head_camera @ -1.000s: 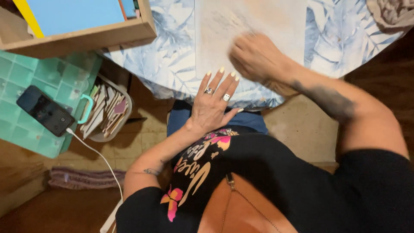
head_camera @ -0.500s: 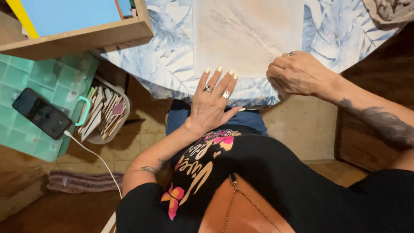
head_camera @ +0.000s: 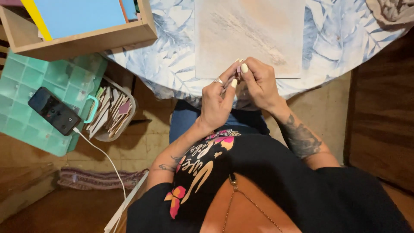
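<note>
Across the upper middle of the frame, both hands meet over a pale board.

Largest first: the leaf-print tablecloth (head_camera: 172,64) carries the pale board (head_camera: 248,36); a wooden box (head_camera: 86,41) sits upper left. Half a second ago the hands lay apart on the cloth; now the left hand (head_camera: 217,101) and right hand (head_camera: 258,84) pinch one small purple piece (head_camera: 238,69) at the board's lower edge, so handling has begun.

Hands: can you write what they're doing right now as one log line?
left hand and right hand: together pinching small pinkish piece | over: pale board | on: leaf-print tablecloth
</note>
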